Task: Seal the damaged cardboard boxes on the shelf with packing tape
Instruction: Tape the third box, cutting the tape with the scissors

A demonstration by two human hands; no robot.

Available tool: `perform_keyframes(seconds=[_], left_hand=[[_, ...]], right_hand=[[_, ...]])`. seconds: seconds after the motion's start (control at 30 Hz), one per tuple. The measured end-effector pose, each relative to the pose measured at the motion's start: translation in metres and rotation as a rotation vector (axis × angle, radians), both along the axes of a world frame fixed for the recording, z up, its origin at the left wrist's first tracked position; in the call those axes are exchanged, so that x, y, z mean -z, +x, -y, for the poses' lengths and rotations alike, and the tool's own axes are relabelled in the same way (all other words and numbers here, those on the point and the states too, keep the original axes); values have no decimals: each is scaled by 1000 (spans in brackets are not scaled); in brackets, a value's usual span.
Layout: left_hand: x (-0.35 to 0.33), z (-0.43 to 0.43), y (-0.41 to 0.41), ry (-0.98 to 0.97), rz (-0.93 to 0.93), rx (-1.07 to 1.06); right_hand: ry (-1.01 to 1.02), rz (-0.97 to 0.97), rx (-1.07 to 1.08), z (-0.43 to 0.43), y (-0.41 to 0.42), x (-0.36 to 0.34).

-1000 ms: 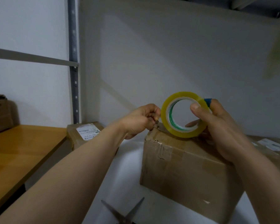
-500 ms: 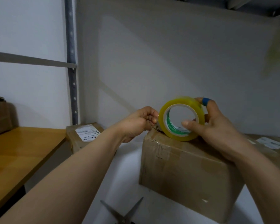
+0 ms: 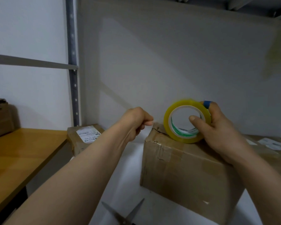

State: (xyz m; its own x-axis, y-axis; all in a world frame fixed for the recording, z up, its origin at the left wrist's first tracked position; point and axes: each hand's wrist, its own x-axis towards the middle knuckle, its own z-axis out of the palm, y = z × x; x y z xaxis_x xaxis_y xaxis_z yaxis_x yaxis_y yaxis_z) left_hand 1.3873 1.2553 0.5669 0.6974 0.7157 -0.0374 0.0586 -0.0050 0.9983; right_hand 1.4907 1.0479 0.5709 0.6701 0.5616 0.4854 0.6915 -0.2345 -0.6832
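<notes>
A brown cardboard box [image 3: 185, 172] with a torn top corner stands on the white shelf [image 3: 130, 179]. On its top edge rests a yellowish roll of packing tape [image 3: 169, 125], upright. My right hand [image 3: 217, 133] grips the roll, thumb inside the core and fingers over the rim; one finger wears a blue band. My left hand [image 3: 136, 122] is to the left of the roll, at the box's torn corner, fingers curled with thumb and forefinger pinched together on the clear tape end, which is hard to see.
Open scissors [image 3: 125, 215] lie on the shelf at the bottom edge. A small labelled box [image 3: 84, 137] sits at the back left, another labelled box [image 3: 269, 146] behind right. A wooden table [image 3: 19, 156] and a metal shelf post [image 3: 72, 78] are to the left.
The roll has shifted right along the box top with my right hand. My left hand has drawn apart from it, so a gap has opened between them.
</notes>
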Motion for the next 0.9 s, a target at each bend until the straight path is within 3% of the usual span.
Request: perform_keyframes(seconds=[0.2, 0.4, 0.6, 0.77, 0.9], left_hand=[[1, 5, -4, -241, -50, 25], [4, -3, -10, -339, -4, 93], [-1, -3, -16, -265, -21, 125], [-2, 4, -10, -35, 16, 22], [-5, 2, -11, 3, 10, 30]], right_hand=[[-31, 40, 0, 0, -3, 0], [17, 15, -12, 2, -1, 1], [22, 7, -20, 2, -2, 2], [32, 7, -17, 2, -3, 2], [23, 7, -18, 1, -4, 1]])
